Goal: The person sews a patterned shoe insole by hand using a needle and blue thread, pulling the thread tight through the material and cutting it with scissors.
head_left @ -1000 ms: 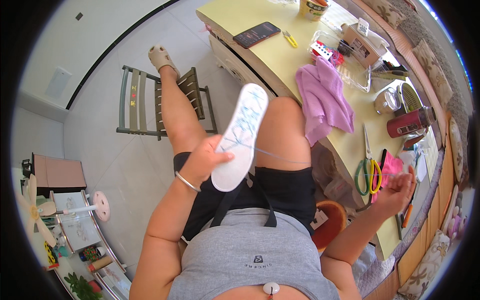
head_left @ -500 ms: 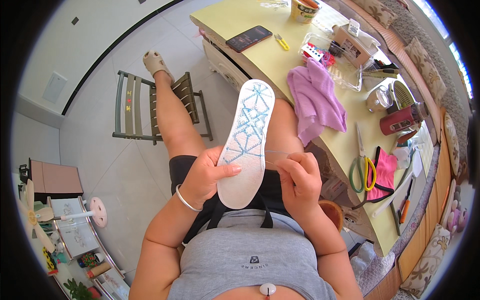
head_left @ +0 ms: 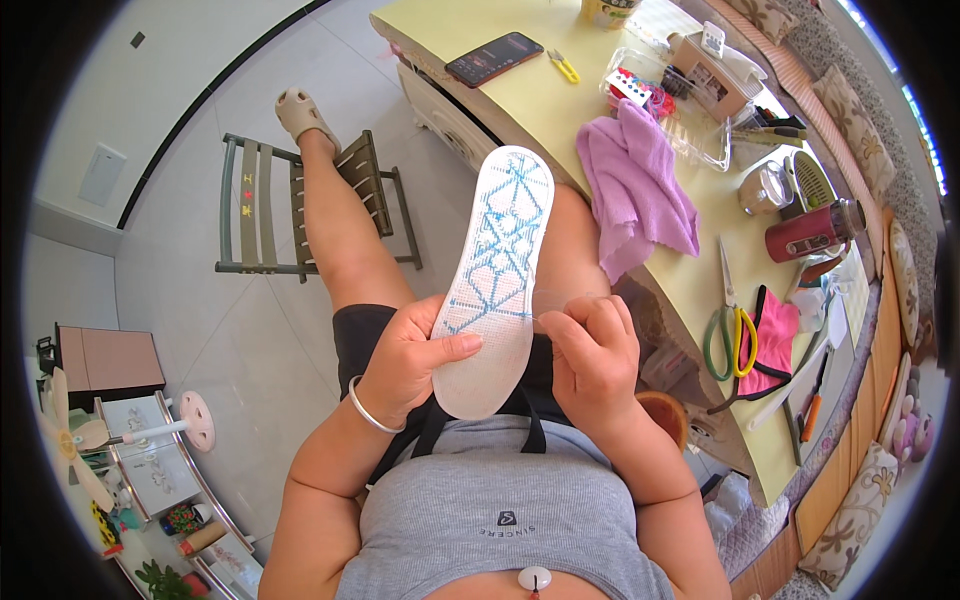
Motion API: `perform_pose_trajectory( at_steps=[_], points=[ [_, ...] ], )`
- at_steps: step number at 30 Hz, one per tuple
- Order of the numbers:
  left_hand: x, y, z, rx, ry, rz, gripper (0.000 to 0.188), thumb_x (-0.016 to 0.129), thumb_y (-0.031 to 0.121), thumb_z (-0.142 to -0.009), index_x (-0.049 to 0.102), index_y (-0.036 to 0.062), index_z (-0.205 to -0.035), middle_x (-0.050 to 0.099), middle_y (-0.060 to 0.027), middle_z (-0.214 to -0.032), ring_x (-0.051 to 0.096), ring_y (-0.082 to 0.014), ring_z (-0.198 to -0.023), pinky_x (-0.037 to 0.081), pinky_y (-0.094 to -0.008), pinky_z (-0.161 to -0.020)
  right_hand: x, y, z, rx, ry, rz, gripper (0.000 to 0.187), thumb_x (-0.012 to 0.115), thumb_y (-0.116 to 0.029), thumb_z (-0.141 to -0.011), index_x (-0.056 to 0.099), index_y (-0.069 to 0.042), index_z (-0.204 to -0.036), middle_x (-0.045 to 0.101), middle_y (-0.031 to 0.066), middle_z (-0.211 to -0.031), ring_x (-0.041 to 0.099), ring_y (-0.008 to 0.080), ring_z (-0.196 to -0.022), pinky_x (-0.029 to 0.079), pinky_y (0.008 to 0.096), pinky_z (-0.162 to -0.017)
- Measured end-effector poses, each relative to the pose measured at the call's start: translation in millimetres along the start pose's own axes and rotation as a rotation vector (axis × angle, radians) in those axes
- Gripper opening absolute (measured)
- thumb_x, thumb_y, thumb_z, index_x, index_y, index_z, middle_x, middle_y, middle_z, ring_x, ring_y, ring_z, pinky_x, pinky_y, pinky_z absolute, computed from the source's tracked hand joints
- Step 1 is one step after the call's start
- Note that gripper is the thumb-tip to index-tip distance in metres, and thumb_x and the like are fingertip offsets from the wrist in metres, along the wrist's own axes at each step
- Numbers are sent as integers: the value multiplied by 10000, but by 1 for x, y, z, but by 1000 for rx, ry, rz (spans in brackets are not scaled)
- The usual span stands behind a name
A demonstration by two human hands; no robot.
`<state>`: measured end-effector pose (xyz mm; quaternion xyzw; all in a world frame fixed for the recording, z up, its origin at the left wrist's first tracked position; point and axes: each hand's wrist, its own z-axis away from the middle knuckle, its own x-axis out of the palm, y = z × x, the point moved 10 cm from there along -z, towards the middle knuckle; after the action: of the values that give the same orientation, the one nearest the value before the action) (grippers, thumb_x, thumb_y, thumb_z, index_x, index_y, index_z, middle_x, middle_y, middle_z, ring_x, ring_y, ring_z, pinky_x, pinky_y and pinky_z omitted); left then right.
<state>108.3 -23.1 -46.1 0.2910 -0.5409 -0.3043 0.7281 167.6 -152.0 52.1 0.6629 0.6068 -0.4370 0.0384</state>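
Note:
A white shoe insole (head_left: 487, 285), cross-stitched with blue lattice lines over its upper part, stands tilted above my lap. My left hand (head_left: 405, 352) is closed on its left edge, thumb on the front and fingers behind. My right hand (head_left: 592, 350) is closed in a pinch close to the insole's right edge. A fine thread (head_left: 558, 293) loops between that edge and my right fingers. Whether a needle is also in the pinch is hidden. The lower part of the insole is plain mesh without blue stitches.
On the yellow table (head_left: 545, 110) at right lie a purple cloth (head_left: 640, 185), scissors (head_left: 730, 320), a phone (head_left: 495, 59), small yellow snips (head_left: 564, 66), a plastic tray (head_left: 700, 140) with thread, and a red flask (head_left: 810, 230). A folding chair (head_left: 262, 205) stands at left under my leg.
My right hand has shifted slightly left, nearer the insole's edge, and the thread between them now bows upward in a loop. My left hand keeps its hold; the view has shifted a little.

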Motion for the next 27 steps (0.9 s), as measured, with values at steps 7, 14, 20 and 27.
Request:
perform_pose_trajectory(
  at_steps=[7, 14, 20, 27],
  points=[
    [6, -3, -2, -39, -35, 30, 367, 622, 10, -841, 558, -72, -1193, 631, -139, -1170, 611, -197, -1065, 459, -314, -946, -1, 13, 1, 59, -17, -156, 202, 621, 89, -674, 634, -27, -839, 566, 82, -797, 539, 243, -705, 445, 305, -613],
    [7, -22, -3, -100, -69, 169, 387, 622, 1, -839, 553, -65, -1214, 634, -131, -1163, 616, -209, -1067, 459, -328, -958, 15, 47, 21, 406, -58, -579, 90, 646, 70, -782, 634, -7, -827, 622, 88, -810, 606, 207, -750, 467, 276, -661],
    [9, -22, 1, -97, -26, 34, 346, 614, -14, -847, 580, -60, -1188, 645, -123, -1143, 622, -193, -1042, 470, -319, -940, 13, 43, 24, 404, -53, -566, 103, 649, 88, -769, 629, 0, -821, 625, 85, -798, 609, 198, -747, 469, 266, -658],
    [7, -13, 0, -35, -6, 11, 359, 607, -15, -853, 559, -70, -1204, 636, -125, -1158, 611, -192, -1057, 460, -313, -950, 31, 63, 39, 680, -71, -912, 77, 656, 38, -828, 612, 12, -886, 618, 45, -855, 588, 106, -777, 475, 230, -703]
  ],
)
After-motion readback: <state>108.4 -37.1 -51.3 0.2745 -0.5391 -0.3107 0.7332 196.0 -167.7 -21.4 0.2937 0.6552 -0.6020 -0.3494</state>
